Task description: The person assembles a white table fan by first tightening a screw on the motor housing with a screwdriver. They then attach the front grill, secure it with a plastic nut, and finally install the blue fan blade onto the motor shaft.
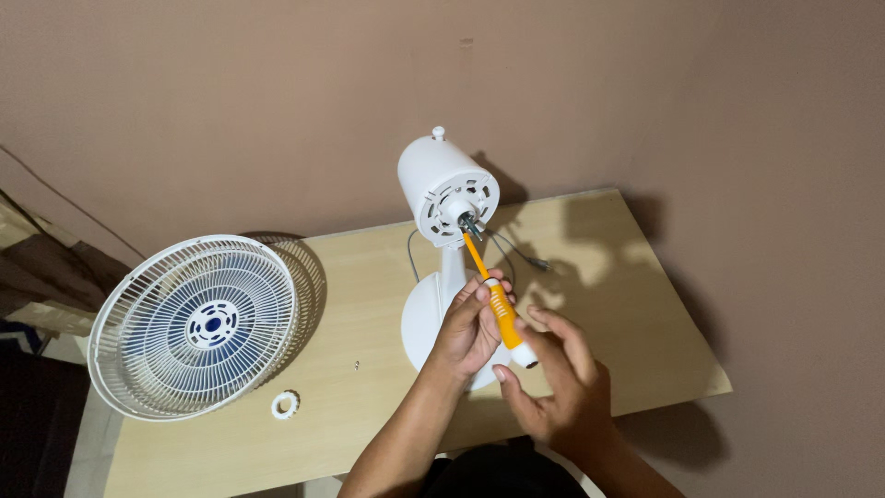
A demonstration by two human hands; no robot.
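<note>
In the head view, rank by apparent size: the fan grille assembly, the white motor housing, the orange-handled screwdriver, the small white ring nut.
1. fan grille assembly
2. motor housing
3. screwdriver, long but thin
4. ring nut

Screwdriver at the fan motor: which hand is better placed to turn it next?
Probably the right hand: it is open at the screwdriver's white butt end, while the left hand grips the handle, steadying the tip at the motor housing.
</note>
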